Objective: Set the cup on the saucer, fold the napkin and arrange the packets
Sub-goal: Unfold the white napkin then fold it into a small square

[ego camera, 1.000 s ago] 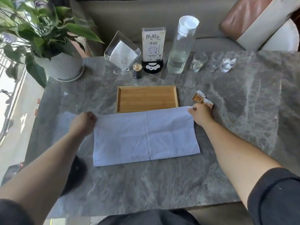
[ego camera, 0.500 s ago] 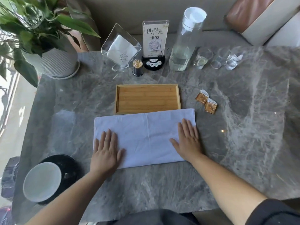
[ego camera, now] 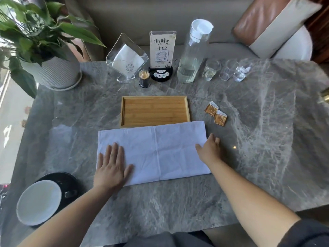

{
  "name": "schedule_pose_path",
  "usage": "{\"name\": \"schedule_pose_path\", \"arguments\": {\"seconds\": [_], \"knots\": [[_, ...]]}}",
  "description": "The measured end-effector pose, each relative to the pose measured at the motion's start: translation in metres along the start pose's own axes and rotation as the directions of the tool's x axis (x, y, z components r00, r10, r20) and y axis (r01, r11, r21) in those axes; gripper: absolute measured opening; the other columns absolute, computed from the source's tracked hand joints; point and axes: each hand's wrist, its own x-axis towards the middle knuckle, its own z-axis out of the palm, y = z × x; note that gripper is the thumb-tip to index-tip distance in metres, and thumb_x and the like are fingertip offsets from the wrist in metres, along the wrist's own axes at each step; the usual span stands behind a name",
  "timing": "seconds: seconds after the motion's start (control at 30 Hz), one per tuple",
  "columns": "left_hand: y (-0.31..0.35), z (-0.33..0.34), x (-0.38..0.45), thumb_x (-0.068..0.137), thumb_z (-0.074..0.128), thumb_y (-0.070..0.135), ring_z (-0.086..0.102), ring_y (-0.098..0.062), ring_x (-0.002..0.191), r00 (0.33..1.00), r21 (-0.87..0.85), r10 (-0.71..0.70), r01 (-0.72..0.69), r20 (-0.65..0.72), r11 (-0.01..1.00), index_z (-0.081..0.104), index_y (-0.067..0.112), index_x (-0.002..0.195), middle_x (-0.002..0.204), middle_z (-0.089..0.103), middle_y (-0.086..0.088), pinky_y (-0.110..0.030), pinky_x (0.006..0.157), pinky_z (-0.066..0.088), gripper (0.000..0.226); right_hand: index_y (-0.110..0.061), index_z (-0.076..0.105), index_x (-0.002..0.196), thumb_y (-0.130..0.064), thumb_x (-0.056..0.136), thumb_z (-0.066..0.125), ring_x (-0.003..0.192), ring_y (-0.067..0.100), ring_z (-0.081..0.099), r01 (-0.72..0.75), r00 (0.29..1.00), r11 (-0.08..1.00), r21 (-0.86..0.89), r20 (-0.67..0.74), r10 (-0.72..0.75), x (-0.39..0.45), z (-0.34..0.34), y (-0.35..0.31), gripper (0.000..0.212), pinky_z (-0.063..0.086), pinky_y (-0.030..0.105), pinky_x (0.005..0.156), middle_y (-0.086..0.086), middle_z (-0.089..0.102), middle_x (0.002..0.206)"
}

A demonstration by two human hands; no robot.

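A white napkin [ego camera: 156, 150], folded into a long strip, lies flat on the grey marble table, its far edge overlapping the wooden tray [ego camera: 154, 111]. My left hand [ego camera: 112, 166] presses flat on the napkin's left end, fingers spread. My right hand [ego camera: 210, 150] rests at the napkin's right edge, fingers straight, thumb on the cloth. Two gold packets [ego camera: 216, 114] lie right of the tray. A white cup [ego camera: 38, 202] sits on a black saucer [ego camera: 67, 182] at the near left.
Along the table's far side stand a potted plant [ego camera: 44, 56], a clear napkin holder [ego camera: 126, 59], a toothpick jar [ego camera: 144, 79], a sign stand [ego camera: 162, 54], a water carafe [ego camera: 194, 52] and three small glasses [ego camera: 227, 70]. A brass object [ego camera: 324, 94] shows at the right edge.
Both hands came back from the napkin's far corners and flattened on it. Since then my right hand has slid to the right edge, while my left hand stays pressed on the left end.
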Motion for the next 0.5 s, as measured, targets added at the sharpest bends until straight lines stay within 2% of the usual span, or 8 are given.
{"name": "schedule_pose_path", "arguments": {"seconds": [0.07, 0.13, 0.27, 0.37, 0.43, 0.5], "knots": [[0.0, -0.001, 0.0, 0.09, 0.006, 0.07, -0.021, -0.019, 0.144, 1.0, 0.011, 0.002, -0.002, 0.002, 1.0, -0.01, 0.015, 0.148, 0.16, -0.009, -0.003, -0.041, 0.114, -0.02, 0.082, -0.004, 0.036, 0.128, -0.036, 0.085, 0.065, 0.102, 0.034, 0.055, -0.084, 0.993, 0.995, 0.045, 0.083, 0.08, 0.004, -0.004, 0.001, 0.061, 0.045, 0.037, 0.074, 0.016, 0.049, 0.126], [0.001, -0.002, 0.001, 0.089, 0.003, 0.071, -0.023, -0.019, 0.144, 1.0, 0.005, 0.005, -0.005, 0.004, 1.0, -0.011, 0.016, 0.148, 0.159, -0.012, -0.003, -0.043, 0.114, -0.018, 0.083, -0.004, 0.043, 0.119, -0.033, 0.084, 0.064, 0.089, 0.029, 0.057, -0.138, 0.981, 0.978, 0.155, 0.158, 0.114, 0.009, -0.007, 0.007, 0.05, 0.047, 0.036, 0.069, 0.013, 0.057, 0.112], [0.001, -0.003, 0.001, 0.089, 0.005, 0.07, -0.019, -0.021, 0.145, 1.0, -0.02, 0.015, -0.014, 0.006, 1.0, -0.002, 0.015, 0.152, 0.16, -0.009, -0.004, -0.048, 0.117, -0.008, 0.084, -0.004, 0.059, 0.096, -0.02, 0.08, 0.061, 0.089, 0.033, 0.064, -0.187, 0.957, 0.893, 0.41, 0.282, 0.071, 0.015, -0.013, 0.014, 0.023, 0.049, 0.039, 0.073, 0.017, 0.066, 0.103], [0.002, -0.004, 0.001, 0.088, 0.003, 0.071, -0.02, -0.021, 0.144, 1.0, -0.027, 0.013, -0.013, 0.014, 1.0, -0.003, 0.015, 0.152, 0.16, -0.01, -0.004, -0.049, 0.117, -0.008, 0.085, -0.008, 0.056, 0.089, -0.021, 0.082, 0.06, 0.079, 0.024, 0.058, -0.144, 0.963, 0.885, 0.442, 0.267, 0.024, 0.015, -0.018, 0.013, 0.015, 0.041, 0.034, 0.067, 0.012, 0.063, 0.095], [0.002, -0.004, 0.001, 0.087, 0.001, 0.072, -0.022, -0.021, 0.144, 1.0, -0.026, 0.011, -0.01, 0.023, 1.0, -0.005, 0.016, 0.151, 0.16, -0.012, -0.003, -0.048, 0.117, -0.009, 0.086, -0.01, 0.056, 0.091, -0.025, 0.085, 0.06, 0.081, 0.024, 0.06, -0.143, 0.956, 0.879, 0.455, 0.295, 0.003, 0.015, -0.021, 0.011, 0.016, 0.046, 0.036, 0.071, 0.008, 0.063, 0.093], [0.002, -0.004, 0.001, 0.086, 0.0, 0.072, -0.023, -0.02, 0.144, 1.0, -0.027, 0.01, -0.009, 0.027, 1.0, -0.006, 0.016, 0.151, 0.159, -0.014, -0.003, -0.048, 0.117, -0.009, 0.086, -0.004, 0.058, 0.089, -0.027, 0.088, 0.057, 0.08, 0.027, 0.061, -0.126, 0.951, 0.889, 0.44, 0.308, -0.018, 0.016, -0.022, 0.01, 0.022, 0.045, 0.035, 0.069, 0.011, 0.064, 0.089]]}}
